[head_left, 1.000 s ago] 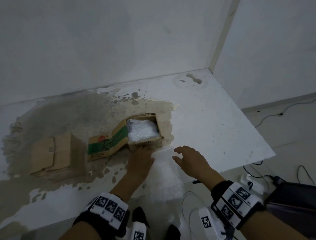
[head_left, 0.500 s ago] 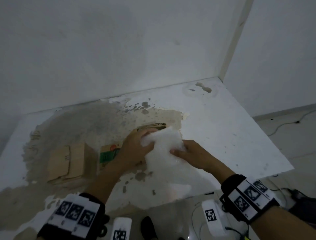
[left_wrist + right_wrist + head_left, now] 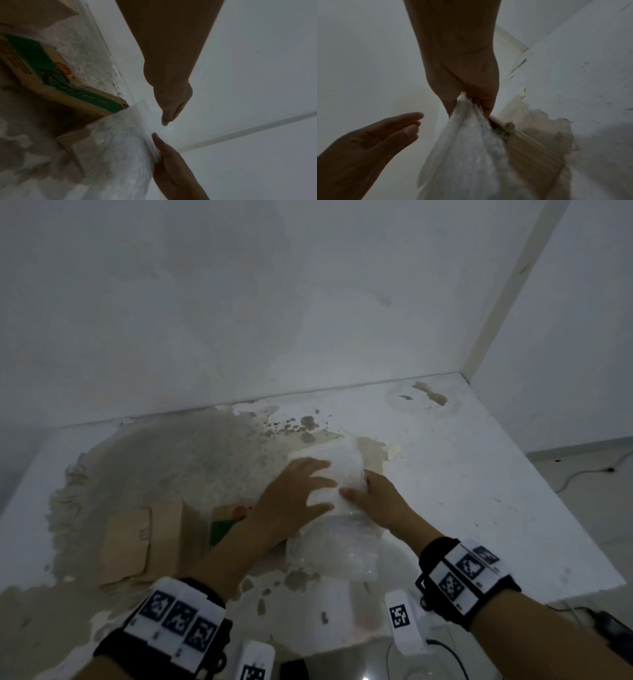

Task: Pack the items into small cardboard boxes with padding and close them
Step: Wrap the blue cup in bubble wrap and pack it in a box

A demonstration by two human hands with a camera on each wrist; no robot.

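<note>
A sheet of bubble wrap (image 3: 337, 542) is draped over the small open cardboard box, hiding its opening. Only the box's green-printed flap (image 3: 224, 525) shows beside my left forearm. My left hand (image 3: 318, 484) lies on top of the wrap with its fingers spread and straight. My right hand (image 3: 359, 487) pinches the wrap's upper edge between thumb and fingers. The right wrist view shows that pinch (image 3: 467, 100) on the bubble wrap (image 3: 471, 148), the left hand (image 3: 393, 128) open alongside, and the box wall (image 3: 530, 146). In the left wrist view the printed flap (image 3: 60, 81) adjoins the bubble wrap (image 3: 120, 148).
A second, closed cardboard box (image 3: 137, 542) lies to the left on the table (image 3: 479, 491), whose white top is peeling to brown. A wall stands close behind. The table's right and front edges are near, with cables (image 3: 582, 474) on the floor beyond.
Both hands were empty by the open box a second ago. They have picked up the bubble wrap sheet from the table's front and brought it over the box, covering the padding inside.
</note>
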